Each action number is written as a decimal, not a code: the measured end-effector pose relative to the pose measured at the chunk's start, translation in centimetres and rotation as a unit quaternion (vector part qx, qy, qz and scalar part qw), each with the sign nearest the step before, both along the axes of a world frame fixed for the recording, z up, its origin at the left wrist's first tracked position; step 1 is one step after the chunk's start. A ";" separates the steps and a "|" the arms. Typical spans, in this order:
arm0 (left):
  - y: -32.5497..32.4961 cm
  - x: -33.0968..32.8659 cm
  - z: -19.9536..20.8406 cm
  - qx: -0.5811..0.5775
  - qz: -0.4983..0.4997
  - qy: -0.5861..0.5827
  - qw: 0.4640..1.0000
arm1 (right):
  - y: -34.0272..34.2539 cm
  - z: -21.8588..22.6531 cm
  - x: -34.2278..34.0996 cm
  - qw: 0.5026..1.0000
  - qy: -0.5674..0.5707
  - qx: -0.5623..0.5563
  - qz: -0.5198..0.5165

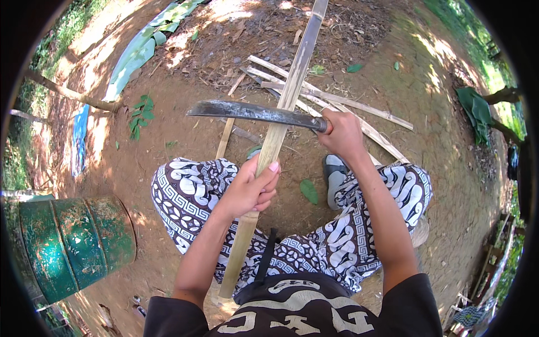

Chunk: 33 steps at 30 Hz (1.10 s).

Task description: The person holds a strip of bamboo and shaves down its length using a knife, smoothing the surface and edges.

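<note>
A long pale bamboo strip [300, 70] slants from my lap up past the far edge of the view. My left hand [254, 188] is closed around it below its middle, thumb on top. In my right hand [342, 135] is the wooden handle of a machete [247, 110], its dark curved blade pointing left. The blade lies across the bamboo strip a little above my left hand; whether its edge bites into the strip I cannot tell. The strip's lower end rests over my patterned trousers, between my bent knees.
Several split bamboo pieces [359, 104] lie crossed on the dirt ahead. A rusty green drum [78, 241] is at the left. Leafy sprigs [140, 118] and a loose leaf [309, 191] are on the ground. Dark green sheeting [475, 112] hangs by branches at the right.
</note>
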<state>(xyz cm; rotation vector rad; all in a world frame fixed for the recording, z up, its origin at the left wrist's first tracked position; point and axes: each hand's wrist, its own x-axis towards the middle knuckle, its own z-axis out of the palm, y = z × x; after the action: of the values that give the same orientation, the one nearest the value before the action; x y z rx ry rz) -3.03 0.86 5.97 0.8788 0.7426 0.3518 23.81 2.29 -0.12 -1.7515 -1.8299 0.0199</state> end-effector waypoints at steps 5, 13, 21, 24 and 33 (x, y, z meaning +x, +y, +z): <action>0.3 0.3 -0.1 0.010 -0.005 0.006 1.000 | 0.6 -0.5 0.2 0.999 -0.023 0.012 -0.020; -0.5 0.1 0.2 -0.005 -0.001 0.014 1.000 | 2.5 0.5 2.6 0.989 0.031 -0.006 -0.145; -0.5 0.1 -0.7 0.012 0.008 0.007 1.000 | 1.0 -0.1 1.2 0.999 -0.024 0.015 -0.043; -0.9 0.4 -0.3 0.010 -0.007 0.026 1.000 | 2.3 0.1 2.6 0.977 0.055 -0.035 -0.203; -0.2 0.4 -0.4 0.057 0.020 0.042 0.997 | -0.5 0.1 -0.8 0.999 -0.033 0.010 0.003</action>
<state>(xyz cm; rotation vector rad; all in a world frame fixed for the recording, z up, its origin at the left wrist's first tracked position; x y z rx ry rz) -2.67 0.64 5.61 0.9922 0.8242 0.3975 23.01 1.78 -0.04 -1.7517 -1.8757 -0.0536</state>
